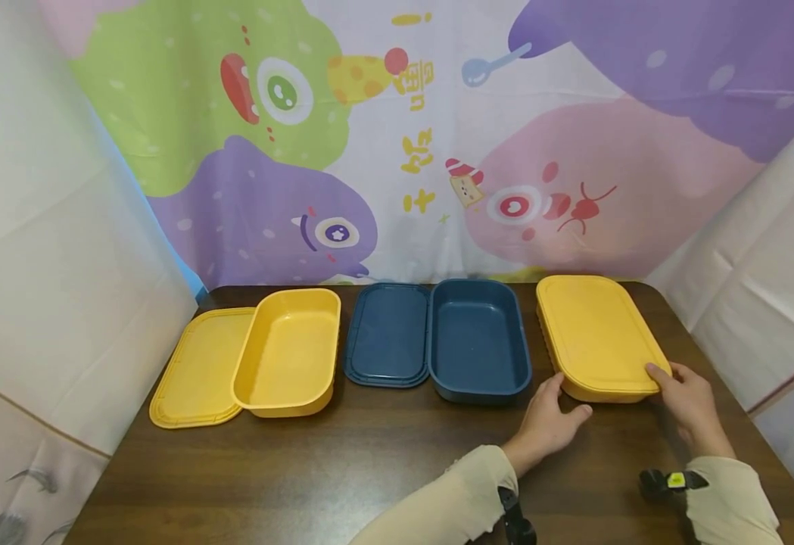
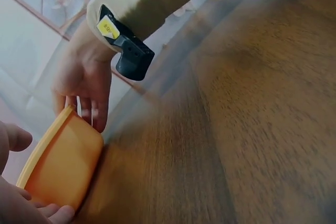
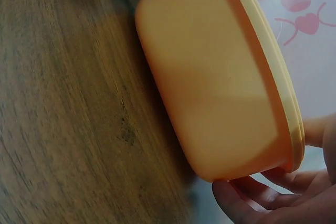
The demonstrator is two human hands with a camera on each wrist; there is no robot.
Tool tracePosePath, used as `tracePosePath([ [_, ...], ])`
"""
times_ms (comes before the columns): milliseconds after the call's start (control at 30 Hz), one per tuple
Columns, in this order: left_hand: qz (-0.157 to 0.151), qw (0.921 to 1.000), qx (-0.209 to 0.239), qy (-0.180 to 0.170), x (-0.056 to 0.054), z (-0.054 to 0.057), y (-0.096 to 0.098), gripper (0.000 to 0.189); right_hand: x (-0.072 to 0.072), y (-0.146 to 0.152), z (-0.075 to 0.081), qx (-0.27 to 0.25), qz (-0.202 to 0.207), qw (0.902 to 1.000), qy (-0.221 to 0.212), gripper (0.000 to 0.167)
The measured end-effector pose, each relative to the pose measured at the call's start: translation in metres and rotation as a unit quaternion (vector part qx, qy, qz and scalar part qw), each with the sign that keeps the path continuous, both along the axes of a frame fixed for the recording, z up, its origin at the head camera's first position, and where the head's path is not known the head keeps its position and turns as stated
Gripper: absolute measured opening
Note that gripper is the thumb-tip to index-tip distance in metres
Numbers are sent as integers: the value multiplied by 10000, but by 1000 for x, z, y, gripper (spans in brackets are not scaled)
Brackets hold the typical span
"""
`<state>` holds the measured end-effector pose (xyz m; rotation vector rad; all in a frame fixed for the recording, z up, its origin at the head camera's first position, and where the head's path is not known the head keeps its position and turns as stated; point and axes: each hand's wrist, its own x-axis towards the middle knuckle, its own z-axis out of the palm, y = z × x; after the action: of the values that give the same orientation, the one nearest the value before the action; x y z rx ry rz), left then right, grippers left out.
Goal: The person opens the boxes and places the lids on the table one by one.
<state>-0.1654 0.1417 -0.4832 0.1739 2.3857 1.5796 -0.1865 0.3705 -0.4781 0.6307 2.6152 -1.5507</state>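
A yellow lidded box (image 1: 597,333) lies at the right of the table, its lid (image 3: 286,98) seated along the rim. My right hand (image 1: 692,409) grips its near right corner, thumb on the lid and fingers down the side; the right wrist view shows these fingers (image 3: 236,203) against the wall. At the near left corner is my left hand (image 1: 546,424), fingers beside the box's wall and thumb held apart. In the left wrist view its fingertips (image 2: 60,214) lie along the yellow wall (image 2: 71,161).
Left of the lidded box stands an open blue box (image 1: 478,333), with its blue lid (image 1: 388,333) flat beside it. Farther left is an open yellow box (image 1: 291,352), its rim overlapping a yellow lid (image 1: 199,371). A printed cloth (image 1: 431,250) hangs behind the brown table (image 1: 288,477).
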Motion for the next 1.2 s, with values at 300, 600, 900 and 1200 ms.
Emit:
tracePosePath([
  [300, -75, 10000, -52, 6, -6, -2, 2, 62, -1, -1, 1, -115, -28, 9999, 46, 73],
  [600, -163, 9998, 119, -75, -8, -3, 2, 58, 0, -6, -1, -266, -172, 9995, -19, 71],
  [900, -244, 9996, 172, -25, -8, -4, 2, 63, -1, -8, 0, -300, -179, 9992, 187, 68],
  [1200, -243, 9993, 269, 114, -6, -8, -2, 62, 2, -11, 0, -292, -210, 9992, 170, 68],
])
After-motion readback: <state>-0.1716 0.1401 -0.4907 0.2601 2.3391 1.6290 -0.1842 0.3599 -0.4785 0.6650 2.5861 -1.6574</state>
